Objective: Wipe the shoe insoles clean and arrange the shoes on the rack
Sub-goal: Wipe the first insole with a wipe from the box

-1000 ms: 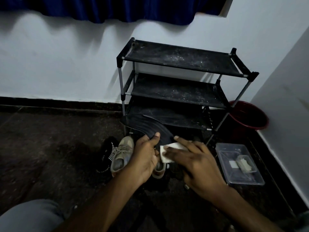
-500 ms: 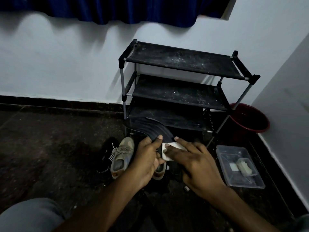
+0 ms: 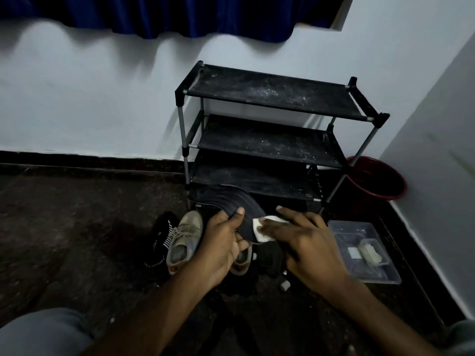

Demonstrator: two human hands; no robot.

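My left hand grips a black ribbed insole that curves up and to the left, thumb on top. Against the insole's near end my right hand presses a white wipe with flat fingers. Below the hands a beige laced sneaker lies on the floor, its partner mostly hidden under my left hand. A black shoe sits under my right hand. Behind stands a black three-shelf rack, dusty, with no shoes on it.
A black sock with white stripes lies left of the sneaker. A clear plastic tray with small white items sits at the right, and a dark red bucket stands in the corner. A white wall closes the right side. My knee is at lower left.
The wipe has slid a little along the insole under my right hand. My left hand keeps its grip on the insole, which has shifted slightly.
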